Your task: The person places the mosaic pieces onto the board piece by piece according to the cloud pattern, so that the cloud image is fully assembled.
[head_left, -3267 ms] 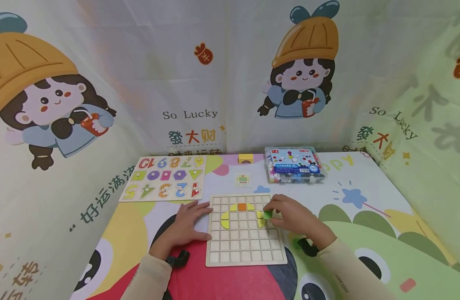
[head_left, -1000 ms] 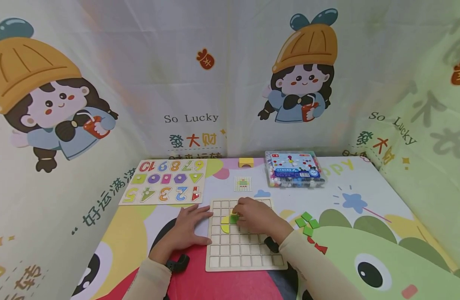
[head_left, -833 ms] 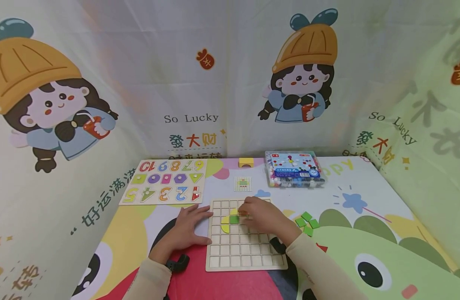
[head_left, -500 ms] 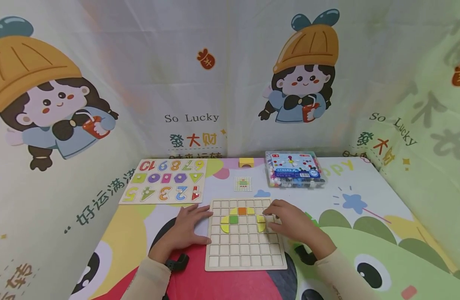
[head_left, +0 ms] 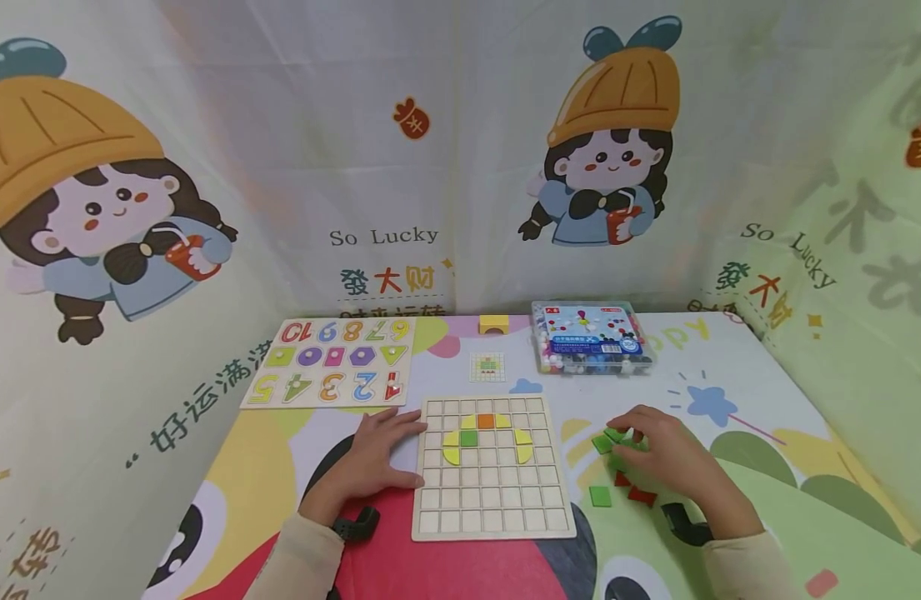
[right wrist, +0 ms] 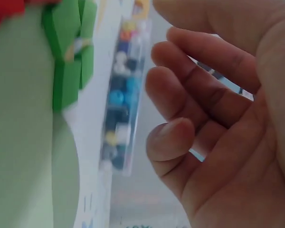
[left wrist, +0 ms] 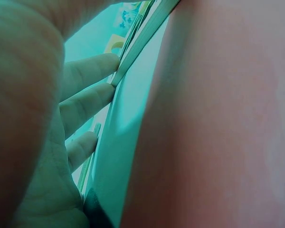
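A wooden grid board (head_left: 493, 522) lies in front of me. On it sit several yellow quarter-circle tiles (head_left: 523, 453), an orange square tile (head_left: 486, 422) and a green square tile (head_left: 469, 438). My left hand (head_left: 373, 454) rests at the board's left edge, fingers spread; in the left wrist view its fingertips (left wrist: 109, 61) meet that edge. Right of the board, my right hand (head_left: 666, 450) hovers over a group of green square tiles (head_left: 603, 443), partly covering them. In the right wrist view its fingers (right wrist: 166, 92) bend loosely with nothing between them, beside the green tiles (right wrist: 66, 83).
Red triangle tiles (head_left: 642, 497) and a single green tile (head_left: 600, 497) lie near the right hand. Behind the board are a small pattern card (head_left: 488, 367), a number puzzle (head_left: 325, 367), a yellow block (head_left: 493, 324) and a clear box of beads (head_left: 591, 337).
The green square tile, earlier in my right hand, now lies on the board. My right hand has left the board and moved right to the loose green tiles. The left hand stays put.
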Demonstrator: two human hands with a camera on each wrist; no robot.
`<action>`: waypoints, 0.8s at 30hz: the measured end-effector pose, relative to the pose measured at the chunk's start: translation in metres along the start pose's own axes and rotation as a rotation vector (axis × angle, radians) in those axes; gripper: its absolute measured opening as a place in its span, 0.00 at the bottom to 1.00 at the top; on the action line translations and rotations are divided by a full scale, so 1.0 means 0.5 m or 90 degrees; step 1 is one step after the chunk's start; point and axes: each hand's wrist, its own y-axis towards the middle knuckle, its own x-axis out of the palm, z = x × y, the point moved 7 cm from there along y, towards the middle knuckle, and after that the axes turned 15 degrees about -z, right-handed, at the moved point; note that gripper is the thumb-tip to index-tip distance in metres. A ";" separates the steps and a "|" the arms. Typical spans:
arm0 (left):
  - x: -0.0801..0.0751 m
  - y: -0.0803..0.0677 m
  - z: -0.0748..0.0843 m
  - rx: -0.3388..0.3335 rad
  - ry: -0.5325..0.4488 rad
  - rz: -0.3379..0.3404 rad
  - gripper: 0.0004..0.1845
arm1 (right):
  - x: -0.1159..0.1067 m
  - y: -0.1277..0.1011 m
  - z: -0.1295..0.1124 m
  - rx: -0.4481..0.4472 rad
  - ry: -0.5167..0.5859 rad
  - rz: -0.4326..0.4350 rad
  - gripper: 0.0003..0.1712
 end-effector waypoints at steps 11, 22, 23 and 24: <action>-0.003 0.000 0.003 -0.005 0.001 -0.002 0.45 | 0.014 -0.011 0.066 0.064 -0.011 -0.067 0.18; -0.005 0.001 0.002 -0.001 -0.003 -0.006 0.46 | 0.031 -0.013 0.097 0.083 -0.001 -0.085 0.15; -0.004 0.001 0.001 0.000 -0.004 -0.006 0.46 | 0.034 -0.012 0.098 0.086 0.002 -0.087 0.15; -0.004 0.001 0.000 0.002 -0.002 -0.006 0.46 | 0.036 -0.011 0.099 0.085 0.004 -0.089 0.15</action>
